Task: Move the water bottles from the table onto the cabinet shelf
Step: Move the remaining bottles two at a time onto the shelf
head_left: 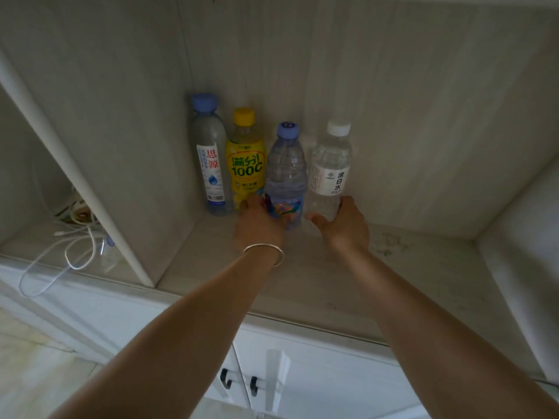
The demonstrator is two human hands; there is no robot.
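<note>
Several bottles stand upright in a row at the back of the cabinet shelf (302,285). From the left: a tall bottle with a blue cap (208,164), a yellow drink bottle (245,164), a clear bottle with a purple cap and a colourful label (286,167), and a clear bottle with a white cap (331,164). My left hand (257,225), with a silver bangle on its wrist, wraps the lower left side of the purple-capped bottle. My right hand (344,226) cups the base of the white-capped bottle, thumb on its left and fingers on its right.
A vertical divider panel (99,182) closes the shelf bay on the left. Behind it lie white cables (69,246) and a power strip. A white wall bounds the bay on the right (520,237). Cabinet doors with dark handles (239,384) are below.
</note>
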